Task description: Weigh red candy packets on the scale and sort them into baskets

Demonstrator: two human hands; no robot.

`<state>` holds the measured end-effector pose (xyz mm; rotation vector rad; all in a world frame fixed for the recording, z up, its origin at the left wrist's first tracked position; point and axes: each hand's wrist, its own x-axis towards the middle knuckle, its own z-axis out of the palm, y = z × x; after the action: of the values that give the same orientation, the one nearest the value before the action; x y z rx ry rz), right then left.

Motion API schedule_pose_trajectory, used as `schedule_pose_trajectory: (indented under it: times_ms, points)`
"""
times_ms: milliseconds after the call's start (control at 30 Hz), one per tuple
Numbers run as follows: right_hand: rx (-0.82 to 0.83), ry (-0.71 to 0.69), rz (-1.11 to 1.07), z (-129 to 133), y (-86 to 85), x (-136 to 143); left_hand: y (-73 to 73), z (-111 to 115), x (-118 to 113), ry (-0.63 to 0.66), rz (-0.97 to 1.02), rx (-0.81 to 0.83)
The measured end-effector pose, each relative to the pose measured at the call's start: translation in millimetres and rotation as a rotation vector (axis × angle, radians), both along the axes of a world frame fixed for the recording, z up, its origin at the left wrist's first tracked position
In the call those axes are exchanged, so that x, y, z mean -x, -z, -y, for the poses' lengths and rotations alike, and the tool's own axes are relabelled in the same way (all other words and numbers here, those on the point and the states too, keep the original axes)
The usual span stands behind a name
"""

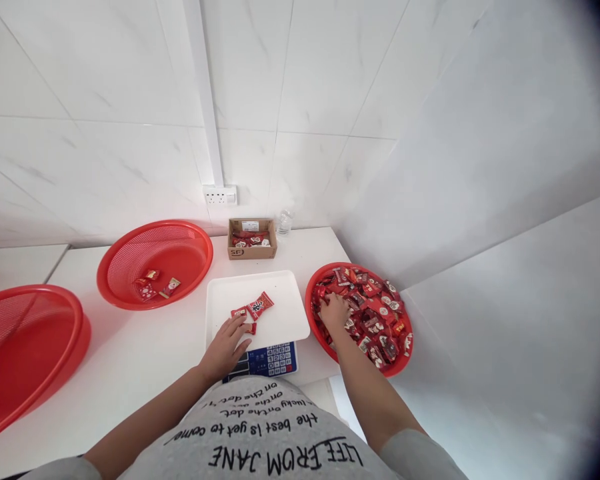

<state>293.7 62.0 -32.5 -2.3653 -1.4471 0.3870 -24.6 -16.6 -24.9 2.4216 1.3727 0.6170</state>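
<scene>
A white tray [280, 293] lies on top of a blue weighing scale [275, 360], with a few red packets [260, 305] near its middle. My left hand [226, 345] rests over the tray's near left part, fingers apart, its fingertips at the packets. On the right, a red basket [409, 353] is filled with several red wrapped packets [375, 323]. My right hand [336, 312] reaches into the left side of that basket; its fingertips are down among the packets, and what they touch or hold is hidden.
A red basket [155, 230] with a few packets stands left of the tray, and another red basket [55, 300] is at the far left. Behind the tray are a cardboard box [253, 253] of packets and a clear cup [284, 222], near the wall.
</scene>
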Motion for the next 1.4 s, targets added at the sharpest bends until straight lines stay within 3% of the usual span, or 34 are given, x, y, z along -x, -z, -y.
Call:
schedule_pose_trajectory:
  times_ms: [133, 200, 333, 467, 767, 1000, 1133, 1267, 1400]
  points:
    - [-0.294, 0.092, -0.250, 17, -7.6, 4, -1.9, 3, 5, -0.015, 0.007, 0.019]
    - [-0.369, 0.059, -0.380, 26, -15.5, 16, -1.0, 4, 7, -0.022, 0.014, 0.024]
    - [-0.075, -0.352, -0.580, 42, -24.7, 56, 2.1, 5, 7, -0.039, 0.033, 0.033]
    - [0.151, -0.569, -0.574, 53, -23.3, 89, 4.3, 5, 4, -0.071, 0.052, 0.056]
    - [0.130, -0.645, -0.351, 64, -22.8, 102, 15.6, -6, 3, -0.167, 0.016, 0.068]
    - [0.102, -0.704, -0.293, 60, -23.0, 114, 16.0, -16, -10, -0.144, -0.024, 0.061]
    - [-0.013, -0.634, -0.308, 53, -20.5, 92, 5.7, -16, -8, -0.178, -0.004, 0.061]
    - [-0.094, -0.443, -0.148, 44, -18.8, 34, -7.1, -11, 7, -0.271, 0.071, 0.114]
    - [0.007, -0.284, 0.087, 40, -23.1, -25, -18.8, -4, 23, -0.378, 0.130, 0.250]
